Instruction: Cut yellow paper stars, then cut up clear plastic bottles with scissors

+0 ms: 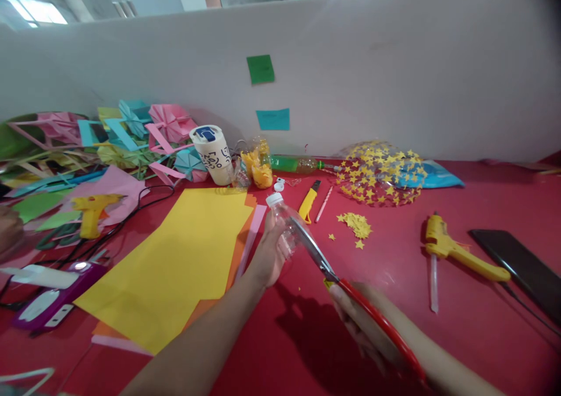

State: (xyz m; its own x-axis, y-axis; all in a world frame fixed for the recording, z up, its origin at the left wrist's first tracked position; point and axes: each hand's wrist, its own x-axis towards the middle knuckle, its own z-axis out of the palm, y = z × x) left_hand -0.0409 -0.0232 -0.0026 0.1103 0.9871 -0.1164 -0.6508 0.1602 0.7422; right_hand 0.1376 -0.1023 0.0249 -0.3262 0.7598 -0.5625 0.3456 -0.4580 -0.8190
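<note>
My left hand [268, 254] grips a small clear plastic bottle [286, 221] with a white cap, held tilted above the red table [438, 337]. My right hand [363, 320] holds red-handled scissors [346, 279]. Their metal blades reach up and left against the bottle's side. A stack of yellow, orange and pink paper sheets [184, 261] lies just left of my left forearm.
A yellow utility knife [309, 202], a striped straw [324, 203], loose yellow paper stars [357, 225] and a star-covered clear sheet [379, 171] lie beyond the bottle. A yellow glue gun [456, 249] and dark tablet [521, 267] sit right. A second glue gun [92, 209], paper cup [214, 153] and folded paper shapes [131, 133] are left.
</note>
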